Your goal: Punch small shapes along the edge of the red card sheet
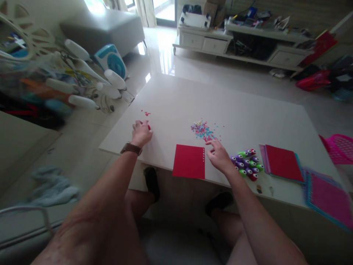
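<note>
My left hand [142,133], with a brown watch strap at the wrist, is curled on the table around a small red paper punch, mostly hidden by the fingers. A few red paper bits [147,113] lie just beyond it. My right hand [217,156] holds nothing visible, its index finger stretched toward a heap of many-coloured paper confetti [202,130]. Between the hands, a red sheet [189,162] lies at the table's front edge, with a row of small holes along its right side. Several purple, green and red punches [248,163] stand right of my right hand.
A stack of coloured sheets topped with red [284,163] lies on the white table [176,95], with pink and blue sheets [329,197] at the right corner. Two small items [259,189] sit near the front edge. A pink basket [340,147] stands beyond the right side.
</note>
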The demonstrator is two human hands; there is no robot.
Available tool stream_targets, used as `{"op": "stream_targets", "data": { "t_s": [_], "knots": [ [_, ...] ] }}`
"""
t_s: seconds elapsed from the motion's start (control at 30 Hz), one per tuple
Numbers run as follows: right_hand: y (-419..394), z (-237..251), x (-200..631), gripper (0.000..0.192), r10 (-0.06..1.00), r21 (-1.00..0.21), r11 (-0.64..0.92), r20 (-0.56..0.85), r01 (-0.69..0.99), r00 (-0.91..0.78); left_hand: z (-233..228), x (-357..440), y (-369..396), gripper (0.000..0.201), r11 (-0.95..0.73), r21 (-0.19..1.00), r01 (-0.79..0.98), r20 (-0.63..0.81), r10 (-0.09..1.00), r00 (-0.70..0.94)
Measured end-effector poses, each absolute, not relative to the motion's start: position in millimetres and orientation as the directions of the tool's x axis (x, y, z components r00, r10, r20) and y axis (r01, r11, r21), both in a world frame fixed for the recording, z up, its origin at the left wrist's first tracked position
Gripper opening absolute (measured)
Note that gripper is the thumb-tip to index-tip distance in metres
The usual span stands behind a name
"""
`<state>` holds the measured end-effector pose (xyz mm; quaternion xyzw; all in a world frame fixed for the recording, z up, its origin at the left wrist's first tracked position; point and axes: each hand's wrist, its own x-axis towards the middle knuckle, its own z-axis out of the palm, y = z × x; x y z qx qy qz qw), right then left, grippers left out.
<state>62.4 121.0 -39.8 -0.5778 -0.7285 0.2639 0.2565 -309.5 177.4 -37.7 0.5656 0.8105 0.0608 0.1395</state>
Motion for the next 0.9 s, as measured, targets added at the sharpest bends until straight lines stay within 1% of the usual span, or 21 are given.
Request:
{"op": "stream_targets", "data": {
  "t_s": [0.1,0.23,0.3,0.37,0.43,0.47,0.53,0.57,0.63,0.7,0.8,0.9],
  "knots": [
    [121,-36,66,0.032,0.984,-0.653,0.17,0.075,0.738,-0.16,-40,-302,180,0.048,0.339,0.275,0.9,-0.196,0.936,-0.293],
    [119,-34,73,0.029,0.987,-0.646,0.155,0.077,0.747,-0.139,-37,-283,179,0.033,0.264,0.307,0.914,-0.219,0.955,-0.202],
    [118,-34,76,0.028,0.987,-0.651,0.156,0.077,0.743,-0.139,-32,-266,178,0.024,0.239,0.374,0.896,-0.216,0.962,-0.167],
    [117,-31,77,0.025,0.988,-0.666,0.151,0.076,0.731,-0.135,-24,-243,176,0.014,0.217,0.487,0.846,-0.228,0.967,-0.117],
    [117,-28,75,0.02,0.986,-0.694,0.163,0.085,0.701,-0.144,-15,-217,174,0.009,0.219,0.639,0.737,-0.262,0.963,-0.059],
    [116,-26,74,0.017,0.984,-0.712,0.175,0.097,0.68,-0.151,-11,-204,173,0.011,0.243,0.716,0.654,-0.288,0.957,-0.039],
    [115,-21,70,0.012,0.978,-0.748,0.205,0.128,0.632,-0.166,-3,-178,169,0.016,0.312,0.856,0.412,-0.359,0.932,0.04],
    [115,-20,68,0.011,0.974,-0.763,0.221,0.146,0.607,-0.171,1,-167,167,0.018,0.336,0.899,0.282,-0.376,0.921,0.101],
    [113,-17,64,0.014,0.967,-0.789,0.251,0.178,0.561,-0.183,5,-147,162,0.019,0.369,0.925,0.09,-0.38,0.903,0.202],
    [111,-16,61,0.022,0.961,-0.809,0.272,0.202,0.521,-0.189,7,-132,158,0.018,0.41,0.912,-0.032,-0.385,0.878,0.285],
    [108,-15,59,0.034,0.965,-0.831,0.262,0.22,0.49,-0.143,5,-118,152,0.025,0.453,0.883,-0.12,-0.39,0.852,0.349],
    [106,-13,58,0.04,0.97,-0.842,0.24,0.232,0.483,-0.076,-2,-112,148,0.03,0.458,0.878,-0.14,-0.379,0.844,0.38]
  ]
}}
